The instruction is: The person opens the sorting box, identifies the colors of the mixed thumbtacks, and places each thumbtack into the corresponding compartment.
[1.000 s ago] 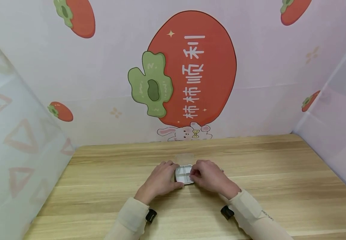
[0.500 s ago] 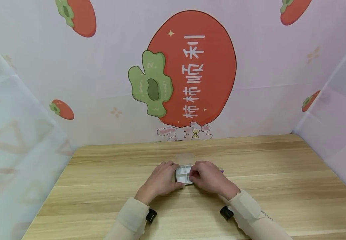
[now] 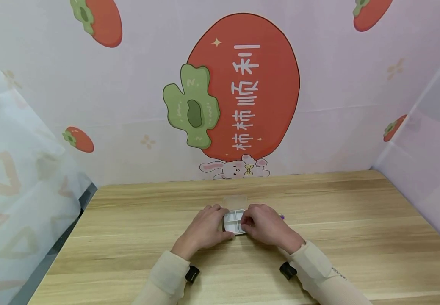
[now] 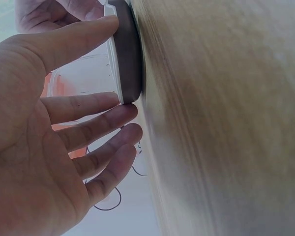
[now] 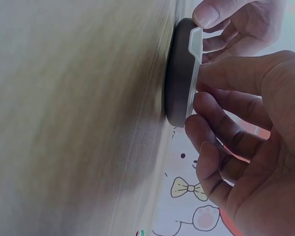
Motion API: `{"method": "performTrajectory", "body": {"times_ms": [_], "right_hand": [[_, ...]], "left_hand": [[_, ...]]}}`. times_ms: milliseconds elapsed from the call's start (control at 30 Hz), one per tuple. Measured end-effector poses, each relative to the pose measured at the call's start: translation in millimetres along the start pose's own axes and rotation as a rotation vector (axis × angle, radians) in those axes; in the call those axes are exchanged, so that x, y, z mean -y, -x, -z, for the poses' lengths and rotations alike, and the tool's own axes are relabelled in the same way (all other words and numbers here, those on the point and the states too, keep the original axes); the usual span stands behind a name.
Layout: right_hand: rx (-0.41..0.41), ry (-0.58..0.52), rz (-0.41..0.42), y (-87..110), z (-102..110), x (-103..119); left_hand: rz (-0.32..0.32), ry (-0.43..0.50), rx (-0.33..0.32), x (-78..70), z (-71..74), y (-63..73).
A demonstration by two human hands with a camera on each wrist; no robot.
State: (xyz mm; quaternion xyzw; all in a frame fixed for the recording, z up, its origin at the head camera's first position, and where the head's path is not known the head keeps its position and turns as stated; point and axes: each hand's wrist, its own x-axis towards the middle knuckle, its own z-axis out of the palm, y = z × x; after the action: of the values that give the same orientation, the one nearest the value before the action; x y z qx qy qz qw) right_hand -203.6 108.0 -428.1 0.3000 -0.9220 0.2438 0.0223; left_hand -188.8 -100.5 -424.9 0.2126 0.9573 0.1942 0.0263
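Note:
A small pill box [image 3: 230,227] with a dark body and a white divided inside lies on the table. Its clear lid [image 3: 235,201] is folded back, away from the person. The left hand [image 3: 204,228] holds the box by its left side, thumb on the near edge and index finger on the far edge; the other fingers extend past it in the left wrist view. Over the right compartments is the right hand [image 3: 263,224], thumb and index finger close together. In the right wrist view the box's wall [image 5: 181,73] hides those fingertips, so anything between them cannot be seen.
Small purple and pale beads [image 3: 282,216] show just behind the right hand. The wooden table [image 3: 147,212] meets a printed cloth wall [image 3: 330,84] at the back. Cloth also hangs at both sides, with a dark gap [image 3: 86,197] at the table's left edge.
Both hands and the box stay nearly in place. The right fingertips have shifted very slightly within the box. At the left, the cloth has swung and uncovered a dark gap.

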Motion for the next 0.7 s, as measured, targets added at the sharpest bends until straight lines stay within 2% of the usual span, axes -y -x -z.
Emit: {"method": "performTrajectory", "body": {"times_ms": [500, 700], "right_hand": [[-0.010, -0.003, -0.010, 0.9, 2.4, 0.7], [-0.012, -0.031, -0.054, 0.7, 8.8, 0.3]], "left_hand": [[0.000, 0.006, -0.009, 0.0, -1.1, 0.7], [0.003, 0.005, -0.008, -0.4, -1.0, 0.8]]}}
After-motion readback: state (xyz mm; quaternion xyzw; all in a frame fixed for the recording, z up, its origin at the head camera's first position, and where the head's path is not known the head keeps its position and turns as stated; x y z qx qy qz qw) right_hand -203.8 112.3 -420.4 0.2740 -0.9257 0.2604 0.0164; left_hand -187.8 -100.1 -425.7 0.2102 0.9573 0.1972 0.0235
